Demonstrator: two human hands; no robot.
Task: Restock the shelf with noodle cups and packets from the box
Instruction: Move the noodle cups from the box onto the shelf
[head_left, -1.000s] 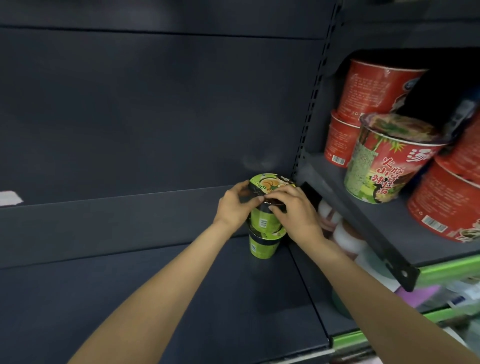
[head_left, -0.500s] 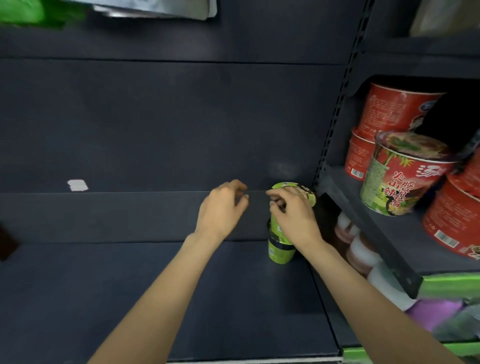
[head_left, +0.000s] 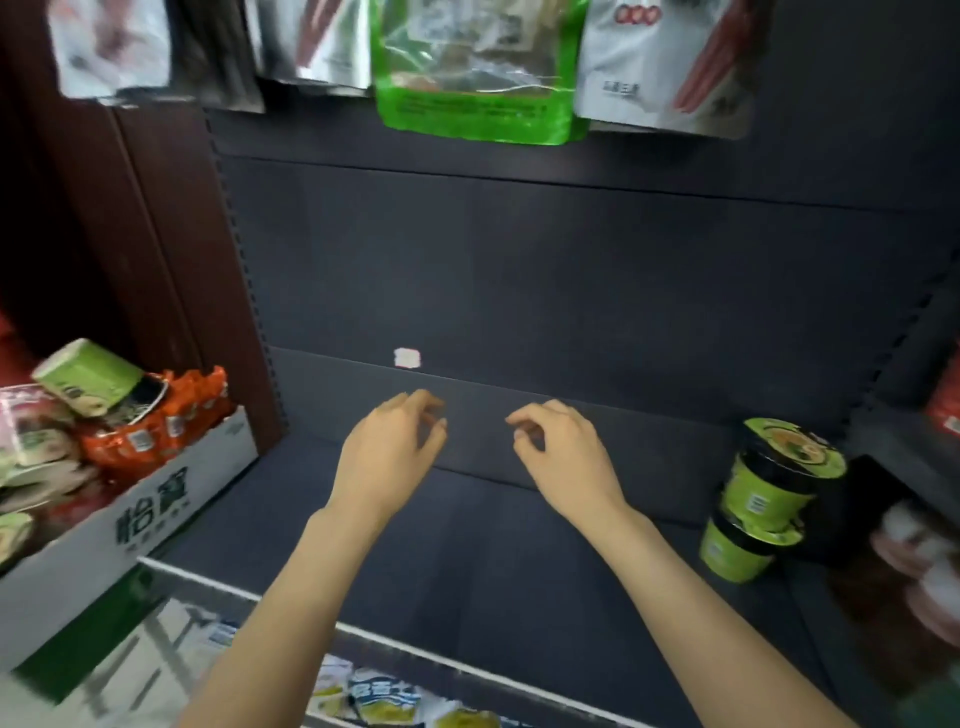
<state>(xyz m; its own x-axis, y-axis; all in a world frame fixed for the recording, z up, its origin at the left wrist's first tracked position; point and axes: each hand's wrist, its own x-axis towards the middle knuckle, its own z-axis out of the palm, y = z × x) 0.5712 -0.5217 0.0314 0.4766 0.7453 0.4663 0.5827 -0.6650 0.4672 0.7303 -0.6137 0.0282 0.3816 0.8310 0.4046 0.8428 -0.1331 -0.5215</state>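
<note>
Two green noodle cups (head_left: 763, 499) stand stacked at the right end of the dark shelf (head_left: 519, 561). My left hand (head_left: 387, 457) and my right hand (head_left: 561, 457) hover over the middle of the shelf, fingers loosely curled, holding nothing, both well left of the stack. A white cardboard box (head_left: 130, 514) sits at the left with a green noodle cup (head_left: 85, 376) lying on top of an orange noodle packet (head_left: 156, 426) and other packets.
Bagged goods, one green (head_left: 475, 73), hang above the shelf. Red bowls (head_left: 945, 410) sit on the neighbouring shelf at the far right edge. Packets (head_left: 384, 696) lie on the lower shelf below. A brown panel (head_left: 156, 234) borders the left.
Both hands have let go of the stacked green cups and drawn back leftward to mid-shelf. My view has swung left, bringing the box into sight.
</note>
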